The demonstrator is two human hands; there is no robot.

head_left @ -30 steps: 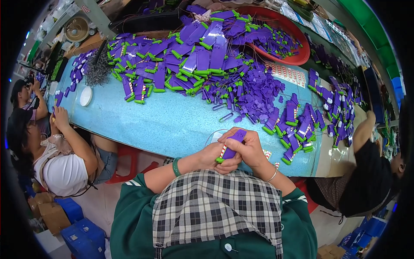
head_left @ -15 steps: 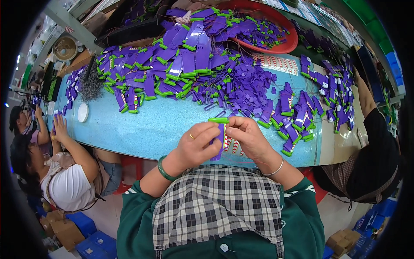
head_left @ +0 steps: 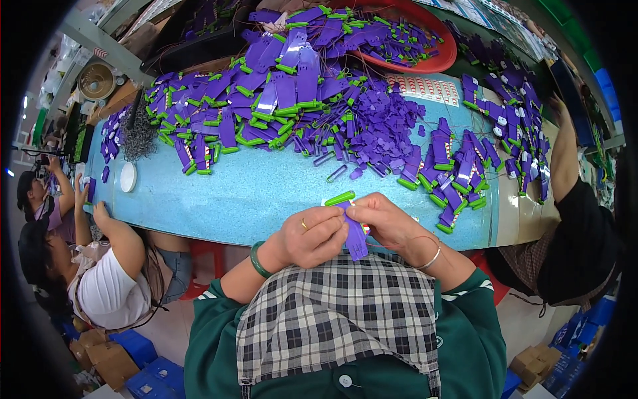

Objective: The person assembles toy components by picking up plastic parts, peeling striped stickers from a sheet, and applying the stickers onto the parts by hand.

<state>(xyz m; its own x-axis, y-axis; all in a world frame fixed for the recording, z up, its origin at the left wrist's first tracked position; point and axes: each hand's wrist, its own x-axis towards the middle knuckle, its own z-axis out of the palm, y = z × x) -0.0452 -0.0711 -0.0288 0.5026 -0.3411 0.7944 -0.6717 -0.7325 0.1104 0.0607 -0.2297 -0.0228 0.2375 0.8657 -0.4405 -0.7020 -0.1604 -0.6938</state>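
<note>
A flat purple plastic part (head_left: 357,245) with a green bar (head_left: 340,197) across its far end is held between my hands, tilted, close to the near table edge. My left hand (head_left: 315,236) pinches it from the left, fingers curled. My right hand (head_left: 387,223) has thumb and forefinger pressed against its right side, below the green bar. A bit of red-and-white striping shows beside the part under my right fingers; I cannot make out whether it is on the part. Beyond my hands lies a small loose purple loop-shaped piece (head_left: 337,173).
A large heap of purple-and-green parts (head_left: 279,93) covers the far side of the blue table (head_left: 219,206). Small purple pieces (head_left: 382,133) lie mid-table. Behind stand a red basin (head_left: 448,56) and a striped sticker sheet (head_left: 425,88). A white lid (head_left: 128,176) lies left. People sit on both sides.
The purple part has turned, its green bar now slanting, and has come slightly nearer to me. My hands have moved down with it. The left neighbour's hands have shifted.
</note>
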